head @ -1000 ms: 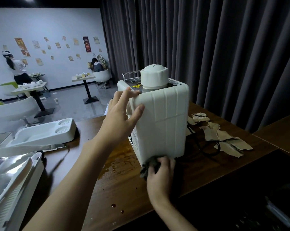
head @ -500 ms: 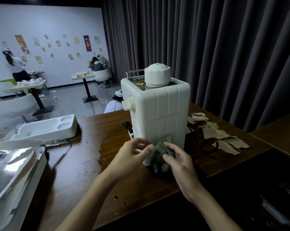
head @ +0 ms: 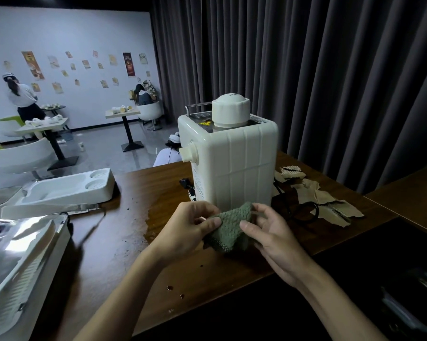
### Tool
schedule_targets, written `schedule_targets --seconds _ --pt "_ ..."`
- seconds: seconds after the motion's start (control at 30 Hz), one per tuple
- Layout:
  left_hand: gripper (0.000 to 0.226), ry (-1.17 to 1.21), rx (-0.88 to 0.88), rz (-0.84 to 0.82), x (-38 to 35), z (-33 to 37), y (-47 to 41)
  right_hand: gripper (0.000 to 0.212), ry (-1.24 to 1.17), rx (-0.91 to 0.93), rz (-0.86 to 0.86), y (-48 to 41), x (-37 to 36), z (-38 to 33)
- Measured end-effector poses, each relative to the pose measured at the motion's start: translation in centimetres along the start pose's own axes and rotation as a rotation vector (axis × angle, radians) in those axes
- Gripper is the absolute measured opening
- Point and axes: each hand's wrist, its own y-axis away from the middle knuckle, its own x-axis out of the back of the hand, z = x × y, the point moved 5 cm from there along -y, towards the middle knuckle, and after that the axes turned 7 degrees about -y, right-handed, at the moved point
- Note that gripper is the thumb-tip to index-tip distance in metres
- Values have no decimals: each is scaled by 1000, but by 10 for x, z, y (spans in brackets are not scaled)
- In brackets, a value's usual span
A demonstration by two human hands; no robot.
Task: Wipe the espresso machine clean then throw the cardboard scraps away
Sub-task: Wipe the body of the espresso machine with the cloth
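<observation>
Stained wooden table [head: 109, 242], dark curtains [head: 330, 70] behind, cardboard scraps [head: 330, 203] beside espresso machine [head: 234, 168], left hand [head: 183, 230] and right hand [head: 276, 237] both pinching green cloth [head: 229, 230] between thumb and fingers

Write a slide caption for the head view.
Left hand and right hand pinch a green cloth before the espresso machine; cardboard scraps lie to its right.

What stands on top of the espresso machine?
On the espresso machine: a white round cap, a yellow warning label and a metal rail. The cap hides the top behind it.
</observation>
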Motion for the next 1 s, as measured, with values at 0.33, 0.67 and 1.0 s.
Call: schedule_targets --seconds 0.33,0.67,1.0 --pt "26 -152 -26 67 -4 11 3 34 -123 84 46 -2 1 -9" --pt "8 0 11 216 -1 14 0 30 31 90 75 -4 10 -18" --pt "44 -321 -103 -29 -18 16 -2 35 46 15 -38 -7 8 -21"
